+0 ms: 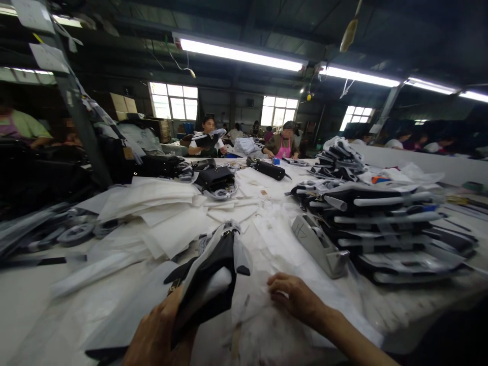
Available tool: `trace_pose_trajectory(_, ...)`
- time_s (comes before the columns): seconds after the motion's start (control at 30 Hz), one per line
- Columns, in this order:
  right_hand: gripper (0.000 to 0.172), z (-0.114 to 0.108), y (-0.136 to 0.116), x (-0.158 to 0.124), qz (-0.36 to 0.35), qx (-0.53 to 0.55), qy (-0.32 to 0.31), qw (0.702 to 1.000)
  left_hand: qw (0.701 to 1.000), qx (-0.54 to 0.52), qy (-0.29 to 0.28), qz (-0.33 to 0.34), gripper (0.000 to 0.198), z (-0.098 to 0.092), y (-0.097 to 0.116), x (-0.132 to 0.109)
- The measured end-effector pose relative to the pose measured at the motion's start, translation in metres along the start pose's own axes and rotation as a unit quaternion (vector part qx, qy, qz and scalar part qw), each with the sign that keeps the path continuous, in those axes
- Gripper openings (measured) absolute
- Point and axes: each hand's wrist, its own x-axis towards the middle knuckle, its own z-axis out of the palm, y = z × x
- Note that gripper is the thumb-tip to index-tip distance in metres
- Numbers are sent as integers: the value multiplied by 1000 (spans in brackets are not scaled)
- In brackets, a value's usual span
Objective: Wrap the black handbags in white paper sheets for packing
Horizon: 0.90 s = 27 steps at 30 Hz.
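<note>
My left hand [156, 325] is closed on a black handbag [213, 284] standing tilted at the near middle of the table. White wrapping covers its handle, and something white shows along its side. To the right, my right hand [293, 296] hovers over or rests on thin white paper [276, 254]; contact is hard to tell. Its fingers are loosely bent and apart, with nothing visible in them. Just beyond that hand sits a grey tape dispenser [318, 246] with dark marks on its side.
A tall stack of black bags with white wrapping [385, 221] stands on the right. Loose white sheets [168, 203] spread over the left. Farther back lie a wrapped black bag [215, 178] and another black bag [270, 169]. Two co-workers sit across the table.
</note>
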Motion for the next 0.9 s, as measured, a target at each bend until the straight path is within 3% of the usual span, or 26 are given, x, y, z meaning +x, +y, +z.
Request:
trace_pose_trajectory(0.17, 21, -1, 2, 26, 55, 107, 124, 985, 1000, 12, 7, 23, 28, -5, 11, 8)
trace_pose_trajectory(0.27, 28, 11, -2, 48, 102, 170, 154, 968, 1000, 22, 12, 9, 26, -5, 15, 11)
trace_pose_trajectory(0.37, 27, 38, -7, 59, 103, 171, 119, 973, 1000, 11, 15, 6, 25, -4, 17, 11)
trace_pose_trajectory(0.47, 24, 65, -13, 54, 105, 176, 45, 978, 1000, -4, 14, 10, 26, -3, 17, 10)
trace_pose_trajectory(0.6, 19, 71, -11, 45, 160, 75, -70, 982, 999, -25, 24, 13, 27, -2, 16, 11)
trace_pose_trajectory(0.73, 10, 53, -4, 46, 208, -11, -10, 978, 999, -32, 26, 31, 28, -1, 19, 12)
trace_pose_trajectory(0.83, 24, 48, -13, 42, 154, -88, 69, 982, 998, -38, 19, 37, 29, -1, 22, 13)
trace_pose_trajectory(0.9, 28, 57, -24, 34, 32, -169, 113, 979, 998, -42, 18, 41, 31, 0, 23, 13)
